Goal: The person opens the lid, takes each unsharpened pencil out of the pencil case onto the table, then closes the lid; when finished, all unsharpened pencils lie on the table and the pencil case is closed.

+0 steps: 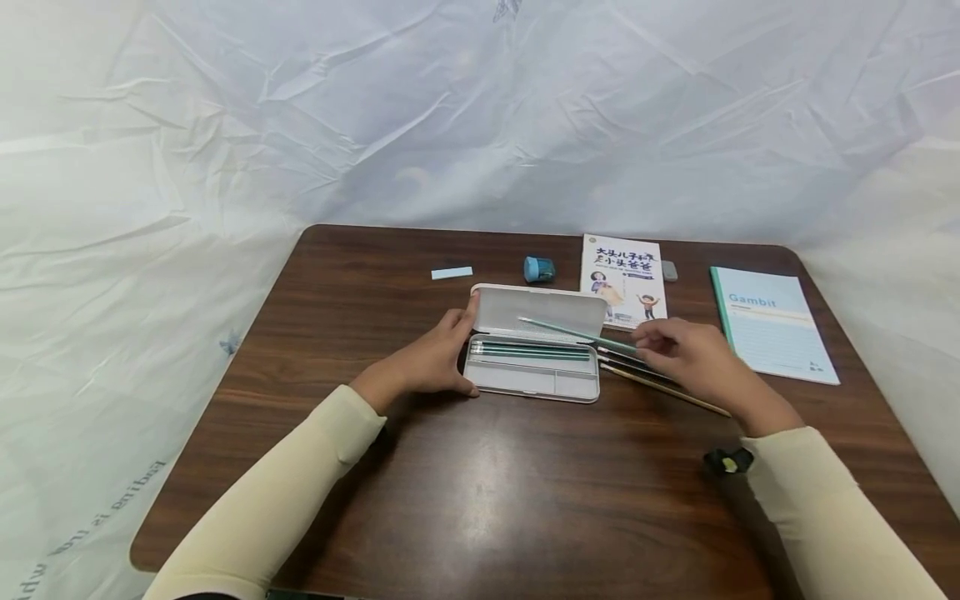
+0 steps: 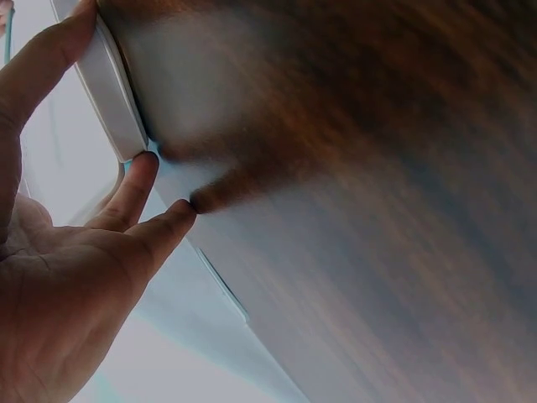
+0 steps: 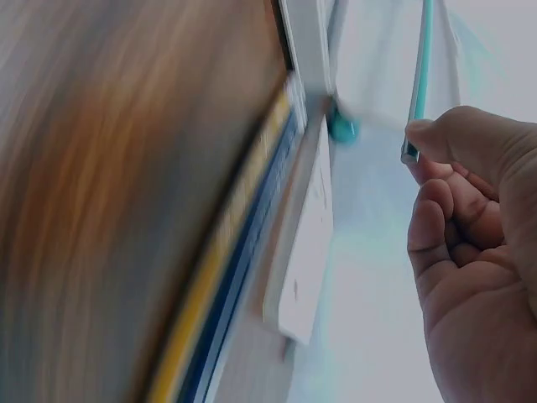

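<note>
A white pencil case (image 1: 532, 387) lies with its lid (image 1: 536, 308) raised on the brown table; several green pencils (image 1: 525, 351) lie in its back compartment. My left hand (image 1: 427, 358) spans the case's left end, thumb at the front corner and index finger along the lid's side. In the left wrist view its fingers are fairly straight, the fingertips right at the case edge (image 2: 117, 92) and the table. My right hand (image 1: 686, 354) pinches a green pencil (image 1: 558, 327) near one end between thumb and fingers. The pencil's far end overlaps the lid.
Dark pencils (image 1: 637, 364) and a gold pencil (image 1: 667, 389) lie right of the case. Behind are a pale blue strip (image 1: 452, 272), a blue sharpener (image 1: 538, 269), a picture-covered book (image 1: 622, 283) and a grey eraser (image 1: 670, 271). A Gambit notebook (image 1: 776, 325) lies at right.
</note>
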`<action>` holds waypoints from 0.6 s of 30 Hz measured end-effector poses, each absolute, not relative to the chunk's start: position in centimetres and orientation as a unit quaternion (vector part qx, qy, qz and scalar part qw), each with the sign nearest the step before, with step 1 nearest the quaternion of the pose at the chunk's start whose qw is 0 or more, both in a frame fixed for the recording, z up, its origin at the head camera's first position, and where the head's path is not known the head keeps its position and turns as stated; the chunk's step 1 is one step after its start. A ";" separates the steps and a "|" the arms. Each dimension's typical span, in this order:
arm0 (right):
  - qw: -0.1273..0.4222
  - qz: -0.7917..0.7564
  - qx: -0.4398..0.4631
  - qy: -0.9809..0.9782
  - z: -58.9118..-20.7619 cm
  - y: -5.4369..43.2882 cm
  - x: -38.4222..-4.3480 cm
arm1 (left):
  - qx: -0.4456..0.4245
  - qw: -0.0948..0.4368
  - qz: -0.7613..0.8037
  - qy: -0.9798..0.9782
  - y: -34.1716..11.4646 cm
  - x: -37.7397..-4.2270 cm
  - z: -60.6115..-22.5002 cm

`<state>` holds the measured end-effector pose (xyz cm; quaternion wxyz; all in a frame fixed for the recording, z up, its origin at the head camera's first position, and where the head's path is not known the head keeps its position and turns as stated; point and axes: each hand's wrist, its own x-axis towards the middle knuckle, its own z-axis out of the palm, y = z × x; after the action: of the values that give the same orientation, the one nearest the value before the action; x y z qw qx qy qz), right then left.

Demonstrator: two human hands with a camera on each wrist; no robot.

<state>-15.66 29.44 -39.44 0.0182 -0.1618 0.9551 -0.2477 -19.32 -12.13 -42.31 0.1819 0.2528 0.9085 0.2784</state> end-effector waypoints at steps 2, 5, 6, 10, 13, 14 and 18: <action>0.007 -0.247 -0.144 0.958 -39.1 31.2 -14.9 | 0.252 0.184 0.278 0.909 -12.2 -19.3 -42.4; -0.023 -0.229 -0.129 0.965 -38.9 34.1 -13.8 | 0.255 0.183 0.278 0.908 -12.2 -19.3 -42.4; -0.028 -0.226 -0.121 0.966 -38.9 35.1 -13.4 | 0.255 0.183 0.278 0.908 -12.2 -19.3 -42.4; -0.048 -0.219 -0.090 0.970 -38.9 38.6 -12.3 | 0.256 0.184 0.278 0.907 -12.1 -19.3 -42.4; -0.037 -0.221 -0.066 0.972 -39.4 40.3 -12.1 | 0.255 0.181 0.277 0.909 -12.1 -19.3 -42.3; -0.030 -0.221 -0.063 0.973 -39.7 40.6 -12.1 | 0.254 0.179 0.278 0.909 -12.0 -19.3 -42.2; 0.014 -0.214 -0.068 0.974 -41.4 40.7 -12.8 | 0.253 0.180 0.277 0.909 -12.0 -19.3 -42.2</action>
<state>-12.78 40.74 -41.41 0.0143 -0.0681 0.9742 -0.2145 -19.28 -11.95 -42.21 0.1798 0.2530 0.9094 0.2769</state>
